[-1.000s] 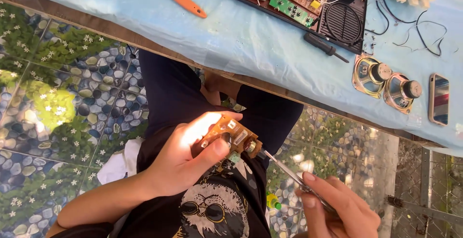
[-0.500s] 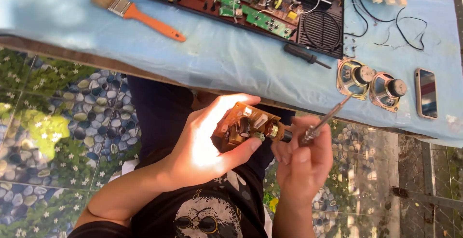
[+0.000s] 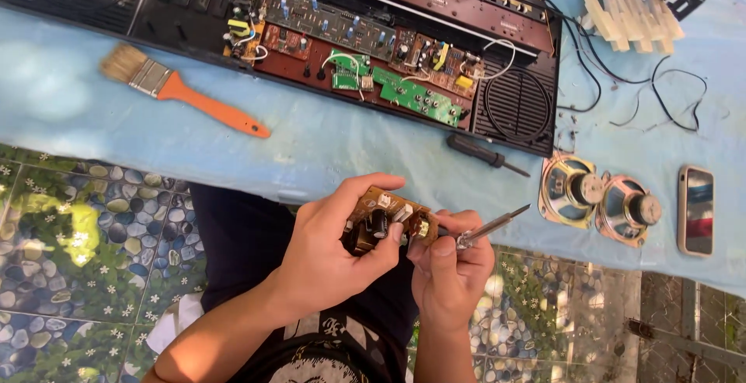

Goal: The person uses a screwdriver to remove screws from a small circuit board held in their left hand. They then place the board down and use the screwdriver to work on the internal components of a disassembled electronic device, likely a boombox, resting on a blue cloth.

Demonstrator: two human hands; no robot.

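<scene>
Two hands [image 3: 388,255] (one circuit board [image 3: 386,220]), two speakers [image 3: 602,196]

The only screen I can see is the phone [image 3: 697,210] lying flat on the blue cloth at the far right edge of the table, just beside the two loose speakers. It is an upright rounded rectangle in a pale pinkish-tan case, its glass lit with blurred red, white and grey patches. I see no packages, labels or signs.
</scene>
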